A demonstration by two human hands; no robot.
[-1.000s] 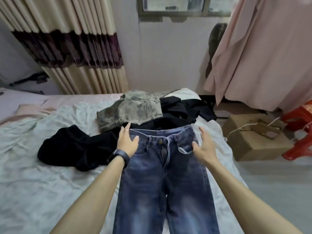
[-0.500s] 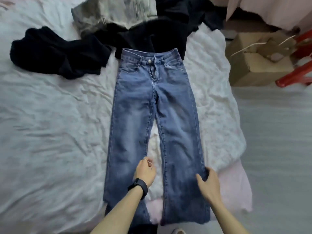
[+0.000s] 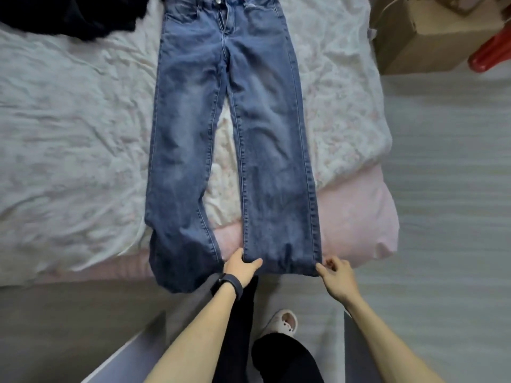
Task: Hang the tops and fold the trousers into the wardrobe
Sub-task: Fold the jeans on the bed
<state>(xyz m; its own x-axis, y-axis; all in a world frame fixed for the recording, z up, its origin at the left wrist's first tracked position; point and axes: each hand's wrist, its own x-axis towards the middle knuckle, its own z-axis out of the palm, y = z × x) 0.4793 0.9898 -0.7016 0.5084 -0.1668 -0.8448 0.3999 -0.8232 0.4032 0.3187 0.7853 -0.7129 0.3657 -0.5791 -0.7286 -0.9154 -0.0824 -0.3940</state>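
Head view: we've got both hands on one jeans hem, fold abt to start.
Nearest us, left hand (image 3: 240, 268) grips the inner corner of the picture-right leg's hem; right hand (image 3: 336, 275) pinches its outer corner. Jeans (image 3: 229, 120) lie flat, face up, along the bed (image 3: 69, 120), waistband at the far end, other hem drooping off the edge. 1 s ago our hands were up at the waistband, so smoothing looks done; nothing folded yet. Beyond: black top (image 3: 69, 20), cardboard box (image 3: 431, 37).
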